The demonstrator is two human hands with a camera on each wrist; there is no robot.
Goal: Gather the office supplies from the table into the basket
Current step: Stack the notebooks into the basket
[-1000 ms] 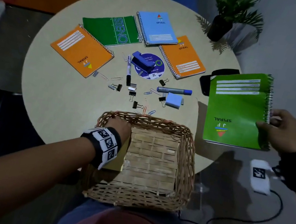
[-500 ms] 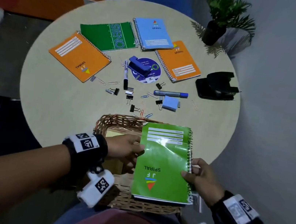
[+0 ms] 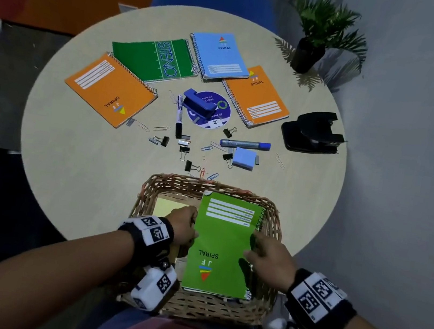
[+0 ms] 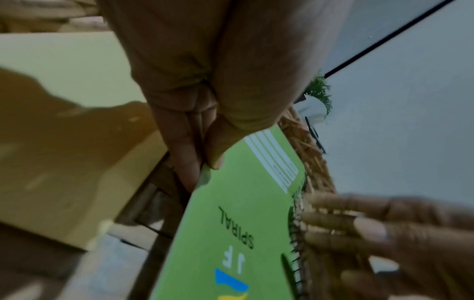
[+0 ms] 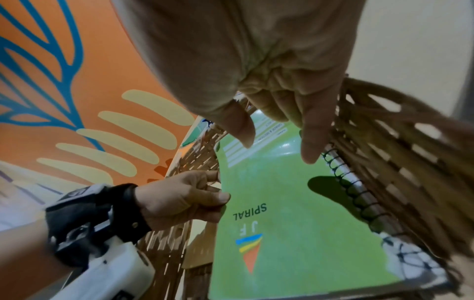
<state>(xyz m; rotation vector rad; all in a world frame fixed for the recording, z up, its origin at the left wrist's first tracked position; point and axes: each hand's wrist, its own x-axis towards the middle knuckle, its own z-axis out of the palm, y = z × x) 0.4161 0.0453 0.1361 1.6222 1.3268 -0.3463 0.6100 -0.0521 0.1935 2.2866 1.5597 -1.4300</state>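
Our left hand (image 3: 182,229) pinches the free left edge of the light green notebook (image 3: 221,246), thumb on top. Our right hand (image 3: 267,252) hovers slack over the spiral edge, holding nothing. The notebook sits inside the wicker basket (image 3: 263,309), its spiral tight against the right wall, open room on the left over a yellow pad (image 3: 168,206). Cover reads "JF SPIRAL". The basket overhangs the near edge of the round table (image 3: 68,170). Beyond it lie a dark green "STENO" pad (image 3: 155,58) and scattered clips.
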